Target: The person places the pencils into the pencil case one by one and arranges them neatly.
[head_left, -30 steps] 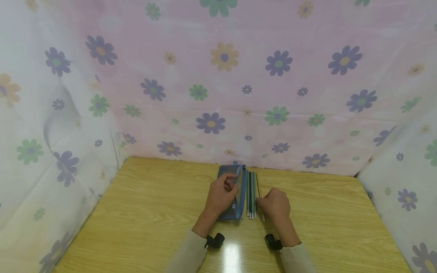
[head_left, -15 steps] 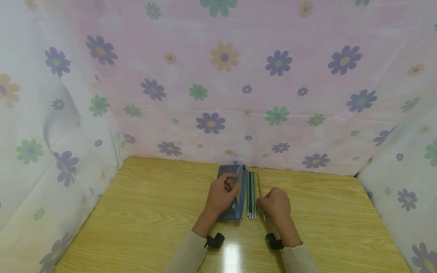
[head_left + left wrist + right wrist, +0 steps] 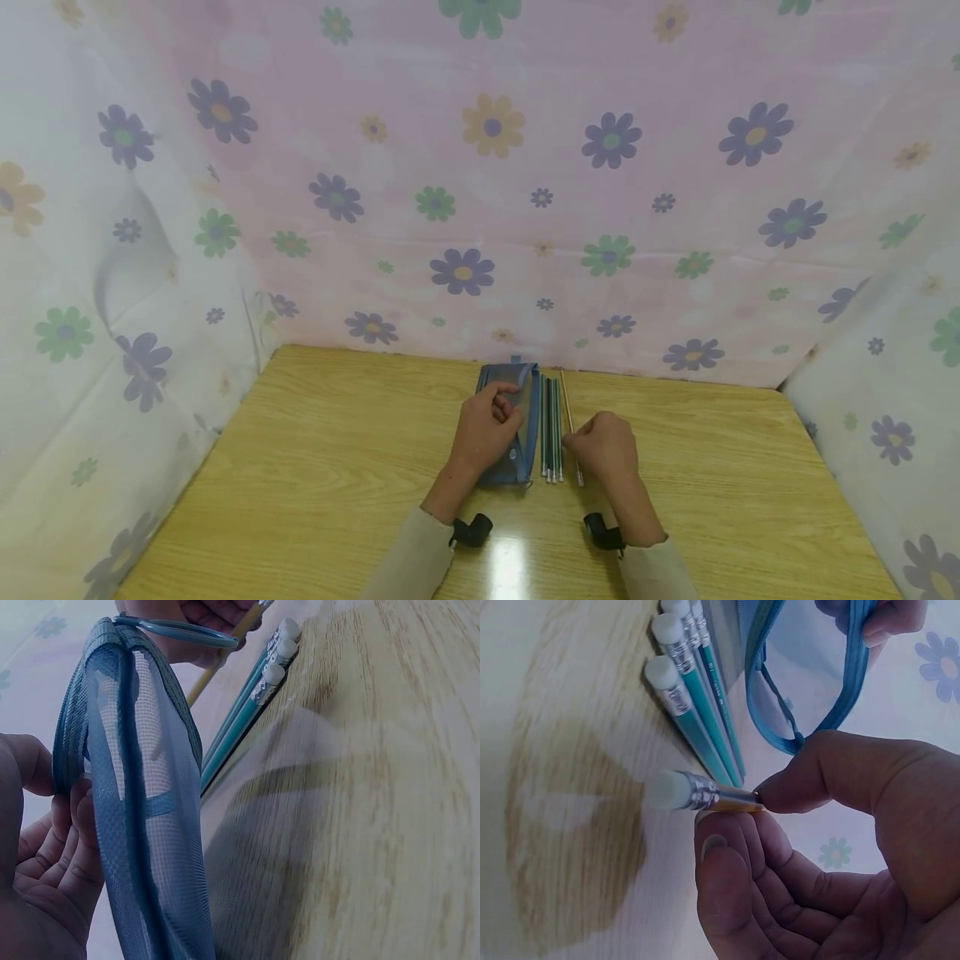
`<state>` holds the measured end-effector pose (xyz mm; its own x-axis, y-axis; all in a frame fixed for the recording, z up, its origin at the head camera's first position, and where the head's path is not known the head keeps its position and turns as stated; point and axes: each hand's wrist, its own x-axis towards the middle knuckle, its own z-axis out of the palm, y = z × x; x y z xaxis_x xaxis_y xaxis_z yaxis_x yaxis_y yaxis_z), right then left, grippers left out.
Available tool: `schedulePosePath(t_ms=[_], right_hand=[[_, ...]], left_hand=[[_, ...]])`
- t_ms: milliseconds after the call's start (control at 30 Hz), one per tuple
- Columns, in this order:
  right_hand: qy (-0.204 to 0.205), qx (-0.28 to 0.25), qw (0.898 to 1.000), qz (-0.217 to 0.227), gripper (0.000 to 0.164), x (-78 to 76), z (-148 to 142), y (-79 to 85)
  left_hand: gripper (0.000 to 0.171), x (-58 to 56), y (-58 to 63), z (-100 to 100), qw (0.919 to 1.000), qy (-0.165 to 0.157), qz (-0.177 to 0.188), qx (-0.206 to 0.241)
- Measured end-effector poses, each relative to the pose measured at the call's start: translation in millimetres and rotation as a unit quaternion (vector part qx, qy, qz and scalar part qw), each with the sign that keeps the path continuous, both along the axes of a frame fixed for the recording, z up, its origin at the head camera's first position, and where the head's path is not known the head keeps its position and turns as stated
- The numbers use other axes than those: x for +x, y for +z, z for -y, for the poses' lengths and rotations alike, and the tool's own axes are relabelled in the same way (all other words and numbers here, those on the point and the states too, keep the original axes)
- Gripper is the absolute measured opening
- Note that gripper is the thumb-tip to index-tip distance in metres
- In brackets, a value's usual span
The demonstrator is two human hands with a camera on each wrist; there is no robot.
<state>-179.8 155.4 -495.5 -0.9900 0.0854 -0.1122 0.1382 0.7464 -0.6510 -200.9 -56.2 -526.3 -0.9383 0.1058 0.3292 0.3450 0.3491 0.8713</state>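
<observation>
A blue mesh pencil case (image 3: 506,474) lies near the middle of the table, its zipped mouth gaping toward the right. My left hand (image 3: 483,425) pinches the case's edge between thumb and fingers, as the left wrist view shows. Between thumb and fingertips, my right hand (image 3: 606,446) pinches a yellow pencil (image 3: 735,799), its white eraser end toward me and its far end pointing to the back wall. Just right of the case, several green pencils (image 3: 551,429) lie side by side, erasers toward me. The yellow pencil is beside this row, on its right.
The wood-grain table (image 3: 345,450) carries all of this. Flower-printed cloth (image 3: 405,217) rises behind the table and along both sides. Each wrist wears a small black camera (image 3: 472,531) close over the tabletop.
The yellow pencil's far end has swung slightly right, then back left and farther toward the back cloth. Both hands and the pencil case have stayed nearly in place.
</observation>
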Motion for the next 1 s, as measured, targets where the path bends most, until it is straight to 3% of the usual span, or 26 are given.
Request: schedulePosePath(t_ms=[233, 667, 1000], right_hand=[[0.001, -0.01, 1.0, 0.001, 0.033, 0.4, 2, 2.6], [0.014, -0.025, 0.999, -0.016, 0.016, 2.4, 6, 7.8], [0.022, -0.035, 0.999, -0.024, 0.012, 3.4, 13, 10.2]], left_hand=[[0.031, -0.2, -0.8, 0, 1.0, 0.0, 0.007, -0.002], [0.03, -0.9, -1.2, -1, 0.9999, 0.004, 0.009, -0.006], [0.029, -0.9, -0.5, 0, 0.9999, 0.006, 0.008, -0.006]])
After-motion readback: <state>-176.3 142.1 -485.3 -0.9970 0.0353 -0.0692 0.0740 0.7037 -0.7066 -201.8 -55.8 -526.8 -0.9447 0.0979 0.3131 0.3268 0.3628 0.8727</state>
